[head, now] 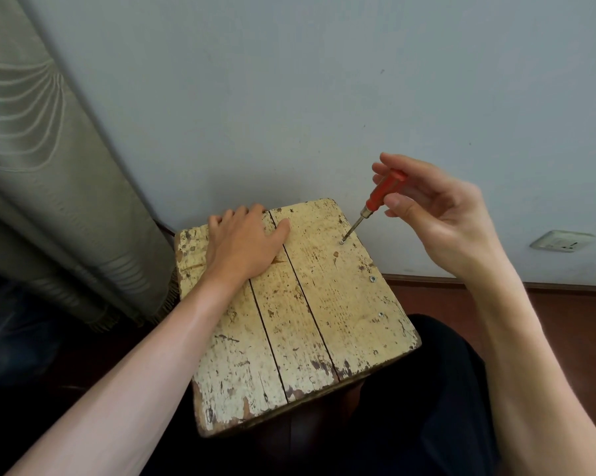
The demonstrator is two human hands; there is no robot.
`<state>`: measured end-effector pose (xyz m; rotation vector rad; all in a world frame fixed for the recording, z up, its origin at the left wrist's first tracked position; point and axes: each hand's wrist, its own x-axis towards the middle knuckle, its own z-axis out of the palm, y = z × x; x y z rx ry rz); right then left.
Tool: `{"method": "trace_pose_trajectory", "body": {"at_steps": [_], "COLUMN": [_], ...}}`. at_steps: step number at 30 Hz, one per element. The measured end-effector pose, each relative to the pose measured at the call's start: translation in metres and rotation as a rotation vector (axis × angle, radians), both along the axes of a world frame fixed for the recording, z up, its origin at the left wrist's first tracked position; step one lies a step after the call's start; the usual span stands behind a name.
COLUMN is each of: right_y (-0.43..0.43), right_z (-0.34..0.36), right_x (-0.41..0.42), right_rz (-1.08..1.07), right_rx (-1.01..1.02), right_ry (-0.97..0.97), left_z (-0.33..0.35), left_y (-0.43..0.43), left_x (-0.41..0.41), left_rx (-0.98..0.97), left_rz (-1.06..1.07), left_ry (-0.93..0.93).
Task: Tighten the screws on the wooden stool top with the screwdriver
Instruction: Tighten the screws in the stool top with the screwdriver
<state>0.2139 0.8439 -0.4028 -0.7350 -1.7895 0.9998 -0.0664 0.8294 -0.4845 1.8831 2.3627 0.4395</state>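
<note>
The worn cream-painted plank stool top (324, 304) has a pale wall (289, 97) past its far edge and a grey-green curtain (32, 149) off its left edge. The left hand (245, 242) lies flat on its far-left part. The right hand (437, 214) pinches the red-handled screwdriver (379, 194), which is tilted with its handle up and to the right and its tip on a small metal screw (342, 242) near the right edge.

Stool top (327, 314): three worn, paint-flecked planks.
Left hand (245, 247): rests flat across the far-left planks.
Screws (372, 278): three along the right edge.
</note>
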Motion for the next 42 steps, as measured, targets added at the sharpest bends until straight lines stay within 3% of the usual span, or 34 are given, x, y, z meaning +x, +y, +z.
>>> {"method": "trace_pose_trajectory", "body": {"at_steps": [15, 23, 31, 36, 42], "right_y": [-0.01, -0.002, -0.004, -0.01, -0.005], "right_z": [-0.002, -0.001, 0.002, 0.001, 0.002], "right_x": [-0.019, -0.004, -0.015, -0.021, -0.005], "right_rz": [-0.258, -0.014, -0.234, -0.262, -0.058], "right_rx": [0.04, 0.001, 0.013, 0.042, 0.062], "right_ry": [0.023, 0.035, 0.048, 0.054, -0.026], "left_z": [0.001, 0.0, 0.001, 0.001, 0.001], "left_y": [0.0, 0.001, 0.0, 0.001, 0.001], "left_x": [0.0, 0.001, 0.001, 0.001, 0.0], "left_rx": [-0.008, -0.011, -0.011, -0.013, -0.014], "left_rz": [0.004, 0.006, 0.004, 0.004, 0.006], "left_ry": [0.012, 0.017, 0.011, 0.013, 0.015]}}
